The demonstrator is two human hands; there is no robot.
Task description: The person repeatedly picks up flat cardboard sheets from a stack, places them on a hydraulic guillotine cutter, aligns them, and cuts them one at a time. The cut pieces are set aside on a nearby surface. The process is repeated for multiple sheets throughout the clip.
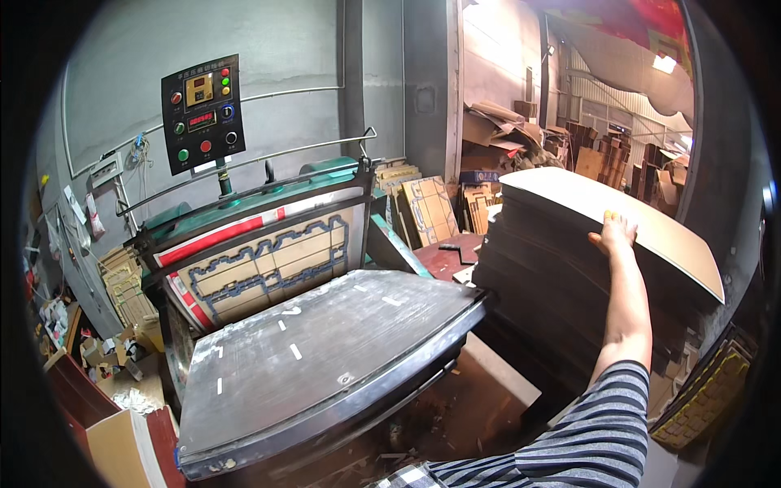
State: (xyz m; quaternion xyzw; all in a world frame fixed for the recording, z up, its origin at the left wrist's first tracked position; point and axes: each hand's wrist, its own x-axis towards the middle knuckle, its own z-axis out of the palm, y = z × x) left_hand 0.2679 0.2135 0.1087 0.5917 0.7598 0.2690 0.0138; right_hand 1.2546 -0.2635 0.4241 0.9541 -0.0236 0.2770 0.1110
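Observation:
My right hand (pixel 616 233) reaches out to the tall stack of cardboard sheets (pixel 561 252) on the right. Its fingers are spread and lie over the near edge of the tan top sheet (pixel 586 199); none of the sheets is lifted. My left hand is out of view. In front of me, the die-cutting press stands open, its flat metal platen (pixel 325 342) tilted toward me with a few small white strips on it. A wooden cutting die (pixel 268 268) with dark blade lines is fixed on the upright side of the press.
A black control panel (pixel 202 114) with buttons rises behind the press. More wooden dies (pixel 429 210) lean at the back wall. Scraps (pixel 114 354) litter the left side, and a brown board (pixel 496 382) lies below the platen. Yellow-edged dies (pixel 708 386) stand at lower right.

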